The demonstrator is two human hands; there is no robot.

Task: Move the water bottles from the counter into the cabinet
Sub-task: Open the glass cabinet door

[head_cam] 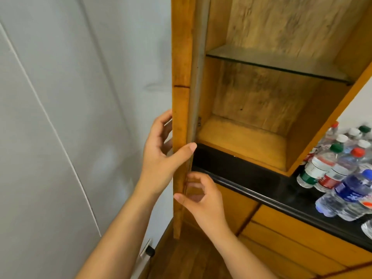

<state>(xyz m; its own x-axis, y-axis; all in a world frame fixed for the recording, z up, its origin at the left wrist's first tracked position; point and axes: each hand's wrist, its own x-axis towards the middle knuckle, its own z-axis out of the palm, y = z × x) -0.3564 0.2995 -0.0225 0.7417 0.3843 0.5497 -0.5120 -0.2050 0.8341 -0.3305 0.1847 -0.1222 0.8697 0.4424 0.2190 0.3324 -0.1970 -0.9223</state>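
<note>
Step in hand: getting the cabinet door (182, 117) swung fully open and out of the way before any bottle goes in. Best to hold the door by its edge, push it flat back toward the wall (70, 97), and check it stays put so both hands are free.

Left hand (163, 152) grips the door edge, thumb across the front face, fingers wrapped behind. Right hand (198, 195) sits just below it on the same edge, fingers curled, pinching the door between thumb and fingertips.

Cabinet (251, 137) right of the door is open, with a glass shelf (281, 63) above its wooden floor. Water bottles (342, 172) stand bunched on the black table (261, 180), right of the door and below the cabinet, none moved yet.
</note>
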